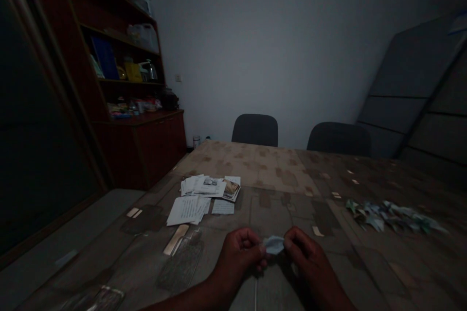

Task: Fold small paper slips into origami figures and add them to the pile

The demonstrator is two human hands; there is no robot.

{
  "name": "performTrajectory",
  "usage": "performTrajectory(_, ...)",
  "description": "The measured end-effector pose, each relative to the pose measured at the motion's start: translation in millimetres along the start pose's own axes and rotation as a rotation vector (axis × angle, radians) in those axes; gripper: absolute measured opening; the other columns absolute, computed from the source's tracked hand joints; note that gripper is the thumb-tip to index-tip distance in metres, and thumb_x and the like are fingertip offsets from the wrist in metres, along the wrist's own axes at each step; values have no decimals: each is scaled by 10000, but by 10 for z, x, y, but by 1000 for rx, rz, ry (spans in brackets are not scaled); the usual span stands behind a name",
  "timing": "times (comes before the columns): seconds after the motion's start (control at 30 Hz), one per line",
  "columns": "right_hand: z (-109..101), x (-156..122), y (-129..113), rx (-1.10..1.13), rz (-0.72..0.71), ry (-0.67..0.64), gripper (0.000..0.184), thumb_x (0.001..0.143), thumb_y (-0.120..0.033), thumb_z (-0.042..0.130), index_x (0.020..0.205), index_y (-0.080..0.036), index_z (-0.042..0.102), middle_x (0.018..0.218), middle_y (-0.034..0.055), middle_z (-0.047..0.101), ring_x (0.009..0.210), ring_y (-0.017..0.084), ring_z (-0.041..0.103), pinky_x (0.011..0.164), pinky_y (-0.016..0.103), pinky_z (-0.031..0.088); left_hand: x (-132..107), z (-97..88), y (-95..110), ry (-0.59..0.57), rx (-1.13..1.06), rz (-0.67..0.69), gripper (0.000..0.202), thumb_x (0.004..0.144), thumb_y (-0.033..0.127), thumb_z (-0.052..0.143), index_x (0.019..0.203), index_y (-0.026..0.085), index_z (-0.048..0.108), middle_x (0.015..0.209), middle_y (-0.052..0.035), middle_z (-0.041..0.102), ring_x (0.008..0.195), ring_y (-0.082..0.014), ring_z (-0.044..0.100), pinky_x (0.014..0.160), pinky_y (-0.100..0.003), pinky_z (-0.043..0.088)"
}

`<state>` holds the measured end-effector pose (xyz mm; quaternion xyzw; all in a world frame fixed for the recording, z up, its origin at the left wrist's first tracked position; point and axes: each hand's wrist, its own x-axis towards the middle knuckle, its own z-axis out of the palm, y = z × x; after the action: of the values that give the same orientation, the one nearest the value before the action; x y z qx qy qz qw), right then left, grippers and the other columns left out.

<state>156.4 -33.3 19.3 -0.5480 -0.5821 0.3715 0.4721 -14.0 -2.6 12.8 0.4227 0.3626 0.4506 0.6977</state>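
Observation:
A small folded piece of pale paper [273, 244] is held above the table between my two hands. My left hand [243, 252] pinches its left end between thumb and fingers. At the right end, my right hand [302, 251] grips it the same way. Ahead and to the left lie loose printed paper sheets [186, 210], spread in overlapping piles, some with pictures. Off to the right rests a row of folded paper pieces [394, 216], pale with green and brown tints; their exact shape is hard to make out in the dim light.
The patterned tablecloth [262, 160] covers a large table. Two dark chairs [254, 129] stand at its far side, before a plain wall. A red-brown cabinet [160, 146] with loaded shelves is at the left. Grey panels [397, 77] lean at the right.

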Motion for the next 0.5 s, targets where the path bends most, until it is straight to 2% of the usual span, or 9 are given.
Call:
performTrajectory(0.13, -44, 6, -8, 21, -6, -26, 302, 852, -443, 519, 668, -205, 488, 634, -32, 456, 625, 159, 440, 579, 257, 363, 0, -8, -55, -86, 2, -73, 316, 588, 322, 797, 652, 147, 541, 565, -63, 692, 436, -122, 572, 445, -212, 412)
performTrajectory(0.3, -80, -4, -1, 80, 11, -169, 283, 836, -412, 558, 660, -203, 484, 632, -38, 443, 608, 142, 415, 563, 246, 351, 48, -49, -20, -183, -29, -31, 367, 698, 458, 751, 753, 110, 649, 639, -45, 665, 509, -123, 577, 501, -228, 431)
performTrajectory(0.5, -55, -36, 38, 64, 47, -227, 315, 860, -435, 550, 657, -203, 483, 623, -53, 427, 591, 129, 409, 542, 230, 334, 22, -36, 13, -175, 83, -55, 367, 515, 351, 884, 712, 116, 683, 555, 25, 596, 488, -82, 501, 502, -193, 365)
